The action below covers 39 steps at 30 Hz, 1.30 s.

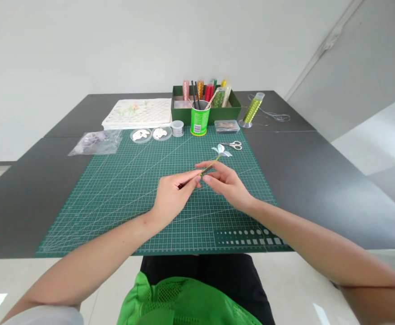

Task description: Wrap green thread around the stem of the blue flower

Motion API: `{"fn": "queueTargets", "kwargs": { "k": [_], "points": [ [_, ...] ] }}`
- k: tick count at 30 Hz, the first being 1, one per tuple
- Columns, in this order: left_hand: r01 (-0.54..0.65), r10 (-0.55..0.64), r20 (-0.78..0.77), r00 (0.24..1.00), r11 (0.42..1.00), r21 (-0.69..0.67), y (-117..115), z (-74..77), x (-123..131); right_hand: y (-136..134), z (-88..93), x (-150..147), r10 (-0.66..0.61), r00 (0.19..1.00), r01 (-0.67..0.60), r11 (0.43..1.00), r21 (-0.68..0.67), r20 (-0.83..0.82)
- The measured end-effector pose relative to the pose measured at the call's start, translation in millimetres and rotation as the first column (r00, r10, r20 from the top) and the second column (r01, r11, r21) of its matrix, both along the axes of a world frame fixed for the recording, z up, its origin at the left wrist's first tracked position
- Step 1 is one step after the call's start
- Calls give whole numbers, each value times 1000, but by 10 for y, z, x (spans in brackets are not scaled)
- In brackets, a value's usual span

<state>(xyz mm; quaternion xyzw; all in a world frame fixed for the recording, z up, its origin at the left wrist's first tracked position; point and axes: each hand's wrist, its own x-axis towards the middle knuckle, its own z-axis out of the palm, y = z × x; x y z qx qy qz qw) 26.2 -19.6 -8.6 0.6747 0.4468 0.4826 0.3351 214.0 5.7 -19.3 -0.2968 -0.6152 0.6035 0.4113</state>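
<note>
My left hand (173, 194) is closed in a pinch on the thin green stem (212, 164) of an artificial flower. A slim dark piece also shows in its grip; its kind is unclear. The pale bluish-white petals (221, 150) spread at the stem's upper end, pointing away from me. My right hand (227, 183) curls its fingers round the same stem, its thumb near the left thumb tip. Whether it also holds a fine thread is too small to tell. Small scissors (235, 145) lie just beyond the petals.
A green cutting mat (123, 180) covers the table's middle. Behind stand a green tub (199, 122) with sticks, a dark green box (184, 115) of thread spools, and a yellow-green spool (253, 108). Petal dishes (141, 135), a clear case (227, 126), a plastic bag (98, 142) and white sheets (140, 113) lie around.
</note>
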Motion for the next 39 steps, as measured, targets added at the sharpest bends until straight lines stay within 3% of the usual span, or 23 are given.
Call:
{"fn": "queueTargets", "kwargs": {
  "k": [4, 8, 15, 24, 28, 33, 39],
  "points": [
    [9, -10, -14, 1000, 999, -34, -19, -20, 36, -17, -21, -40, -239, 971, 238, 971, 33, 7],
    [18, -18, 5, 1000, 998, -68, -37, -19, 72, -47, -17, -59, -342, 940, 339, 935, 103, 13],
    [48, -40, 60, 997, 990, -135, -38, 7, 79, -42, 24, -37, -390, 920, 374, 901, 220, 33],
    [128, -100, 152, 983, 975, -184, -6, 31, 56, -9, 13, -9, -359, 933, 339, 901, 272, 27],
    [251, -166, 283, 945, 921, -298, 34, 75, 18, -4, 52, 22, -367, 930, 342, 892, 296, 30],
    [309, -137, 373, 918, 835, -454, 72, 91, -18, 13, 77, 59, -361, 931, 330, 898, 290, 59],
    [414, -156, 460, 874, 734, -539, 113, 115, -49, 22, 67, 85, -331, 943, 304, 907, 291, 45]
  ]
}}
